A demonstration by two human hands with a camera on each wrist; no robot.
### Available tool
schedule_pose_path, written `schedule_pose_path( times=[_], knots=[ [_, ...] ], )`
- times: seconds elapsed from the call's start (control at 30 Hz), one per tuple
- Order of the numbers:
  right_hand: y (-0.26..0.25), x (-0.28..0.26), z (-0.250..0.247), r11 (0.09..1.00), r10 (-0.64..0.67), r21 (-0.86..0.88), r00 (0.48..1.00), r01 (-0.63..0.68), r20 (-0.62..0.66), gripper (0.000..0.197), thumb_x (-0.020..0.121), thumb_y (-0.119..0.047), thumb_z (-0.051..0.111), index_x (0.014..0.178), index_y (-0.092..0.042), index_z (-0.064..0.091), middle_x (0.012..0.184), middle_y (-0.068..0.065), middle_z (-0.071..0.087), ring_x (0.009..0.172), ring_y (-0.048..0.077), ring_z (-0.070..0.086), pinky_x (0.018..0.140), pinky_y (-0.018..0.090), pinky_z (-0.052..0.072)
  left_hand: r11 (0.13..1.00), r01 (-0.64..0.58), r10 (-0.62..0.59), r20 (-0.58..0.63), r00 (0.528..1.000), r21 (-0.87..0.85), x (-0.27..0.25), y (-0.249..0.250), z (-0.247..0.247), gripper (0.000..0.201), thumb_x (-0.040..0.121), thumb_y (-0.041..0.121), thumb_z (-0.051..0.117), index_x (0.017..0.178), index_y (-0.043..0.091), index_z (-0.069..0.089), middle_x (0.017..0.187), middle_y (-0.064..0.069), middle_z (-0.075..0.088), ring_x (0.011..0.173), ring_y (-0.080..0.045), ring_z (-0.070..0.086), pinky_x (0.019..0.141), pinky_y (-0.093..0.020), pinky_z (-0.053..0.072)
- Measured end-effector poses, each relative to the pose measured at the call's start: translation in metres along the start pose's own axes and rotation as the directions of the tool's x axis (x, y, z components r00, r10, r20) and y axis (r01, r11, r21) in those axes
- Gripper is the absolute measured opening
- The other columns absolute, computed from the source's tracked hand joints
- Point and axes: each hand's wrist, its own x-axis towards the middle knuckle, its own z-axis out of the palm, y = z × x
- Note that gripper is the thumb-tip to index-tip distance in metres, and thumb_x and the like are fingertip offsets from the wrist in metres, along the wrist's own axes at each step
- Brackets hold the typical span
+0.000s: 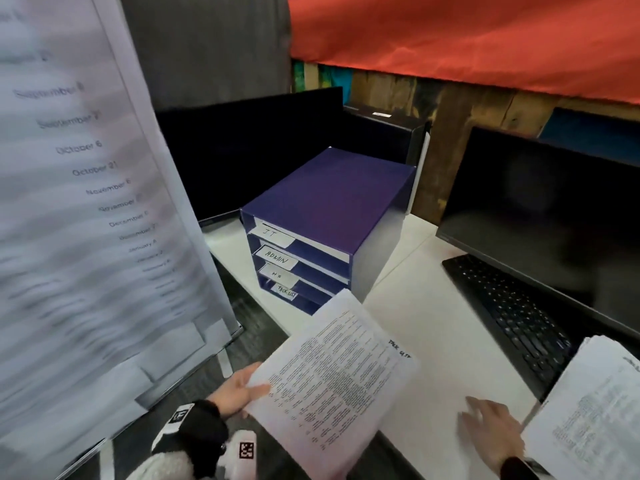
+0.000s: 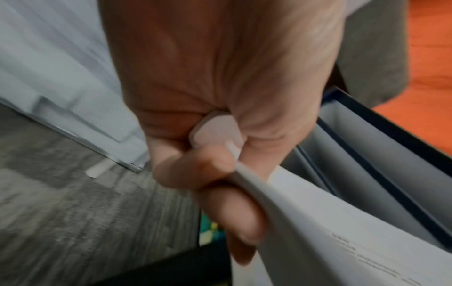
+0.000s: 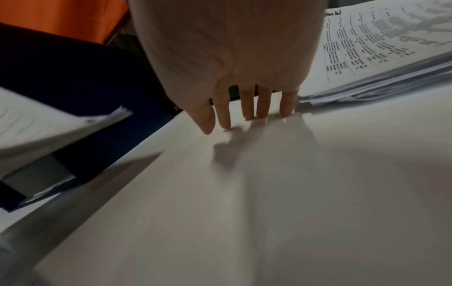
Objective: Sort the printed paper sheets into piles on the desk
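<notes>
White table (image 1: 433, 334) runs along a rough wood wall w/ a red cloth (image 1: 467, 39) hung above it, two dark monitors on it, left one (image 1: 249, 154) and right one (image 1: 540, 209), plus a black keyboard (image 1: 509, 313) in front of the right screen. Between the screens sits a purple sorter tray (image 1: 332, 199), four slots w/ handwritten tags: IT, ADMIN, H-something (blurred), TASK LIST at the bottom. Big white board (image 1: 79, 202) w/ a list of dates stands at far left on the grey floor. Left hand (image 1: 239, 389) holds a printed sheet (image 1: 332, 379) by its near-left corner, thumb on top and fingers (image 2: 220, 205) curled under, clamped on the paper; sheet is raised over the table edge, just in front of the sorter's lower slots, "TASK LIST" scrawled at its far corner. Right hand (image 1: 491, 431) lies flat on bare table, fingers (image 3: 247, 104) straight and slightly apart, tips touching the surface, holding nothing. Just beside it to the right, a thick stack of printed sheets (image 1: 595, 410) lies on the table near the keyboard, edges uneven.
</notes>
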Motion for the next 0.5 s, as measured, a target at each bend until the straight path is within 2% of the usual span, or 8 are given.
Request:
schedule_pose_path(
  times=[0.07,0.1,0.17,0.2,0.27,0.33,0.4,0.5],
  knots=[
    [-0.001,0.0,0.002,1.0,0.006,0.005,1.0,-0.006,-0.003,0.046,0.092,-0.042,0.05,0.137,-0.032,0.045,0.146,0.005,0.033,0.13,0.029,0.036,0.11,0.04,0.029,0.996,0.018,-0.023,-0.059,0.998,-0.084,-0.014,-0.018,-0.015,0.042,0.081,0.011,0.072,0.118,0.009,0.053,0.095,-0.01,0.073,0.071,-0.021,0.068,0.057,-0.023,0.052],
    [-0.002,0.0,0.001,1.0,0.012,0.011,1.0,-0.012,-0.002,0.046,0.092,-0.041,0.05,0.137,-0.031,0.045,0.145,0.006,0.034,0.129,0.03,0.036,0.11,0.041,0.029,0.991,0.027,-0.038,-0.083,0.996,-0.133,-0.021,-0.025,-0.021,0.04,0.08,0.001,0.069,0.117,0.006,0.053,0.094,-0.012,0.073,0.067,-0.019,0.069,0.053,-0.022,0.053],
    [-0.003,0.0,-0.001,1.0,-0.005,-0.003,1.0,0.005,0.007,0.046,0.092,-0.039,0.05,0.137,-0.031,0.045,0.144,0.007,0.034,0.128,0.031,0.036,0.109,0.042,0.03,0.976,0.052,-0.077,-0.113,0.991,-0.209,-0.028,-0.041,-0.038,0.051,0.071,-0.001,0.071,0.119,0.002,0.053,0.099,-0.016,0.072,0.075,-0.023,0.07,0.06,-0.029,0.057],
    [-0.003,0.001,-0.002,1.0,-0.005,-0.011,1.0,0.005,0.012,0.046,0.092,-0.039,0.05,0.137,-0.031,0.045,0.144,0.007,0.034,0.127,0.031,0.036,0.109,0.042,0.03,0.969,0.063,-0.094,-0.119,0.989,-0.241,-0.03,-0.047,-0.045,0.055,0.071,-0.003,0.074,0.121,0.001,0.052,0.102,-0.018,0.071,0.079,-0.026,0.07,0.064,-0.031,0.058],
    [-0.003,0.002,-0.003,1.0,-0.008,-0.025,1.0,0.008,0.006,0.045,0.092,-0.038,0.051,0.136,-0.031,0.045,0.144,0.006,0.034,0.127,0.031,0.037,0.109,0.043,0.031,0.946,0.088,-0.143,-0.159,0.977,-0.313,-0.027,-0.059,-0.061,0.048,0.078,-0.007,0.066,0.124,0.001,0.052,0.107,-0.022,0.069,0.083,-0.031,0.069,0.068,-0.035,0.059],
    [-0.004,0.003,-0.003,1.0,0.0,-0.025,1.0,0.0,0.002,0.045,0.091,-0.038,0.051,0.136,-0.031,0.046,0.144,0.006,0.034,0.127,0.031,0.037,0.108,0.044,0.031,0.934,0.113,-0.186,-0.19,0.964,-0.338,-0.02,-0.064,-0.073,0.047,0.08,-0.01,0.059,0.125,0.001,0.052,0.11,-0.025,0.067,0.083,-0.032,0.069,0.068,-0.036,0.059],
    [-0.006,0.005,-0.003,1.0,0.005,-0.021,1.0,-0.004,0.007,0.045,0.092,-0.038,0.051,0.135,-0.031,0.046,0.143,0.006,0.034,0.128,0.031,0.037,0.109,0.045,0.03,0.94,0.134,-0.196,-0.176,0.965,-0.314,-0.011,-0.062,-0.083,0.049,0.079,-0.01,0.059,0.126,-0.002,0.05,0.11,-0.027,0.066,0.083,-0.034,0.069,0.068,-0.037,0.058],
    [-0.003,0.008,0.0,1.0,0.0,-0.012,1.0,0.0,0.006,0.045,0.09,-0.038,0.052,0.135,-0.031,0.047,0.141,0.004,0.038,0.129,0.027,0.037,0.109,0.044,0.029,0.943,0.156,-0.216,-0.185,0.959,-0.294,-0.003,-0.053,-0.103,0.038,0.083,-0.014,0.053,0.12,-0.005,0.053,0.101,-0.026,0.068,0.077,-0.034,0.069,0.067,-0.037,0.058]
  ],
)
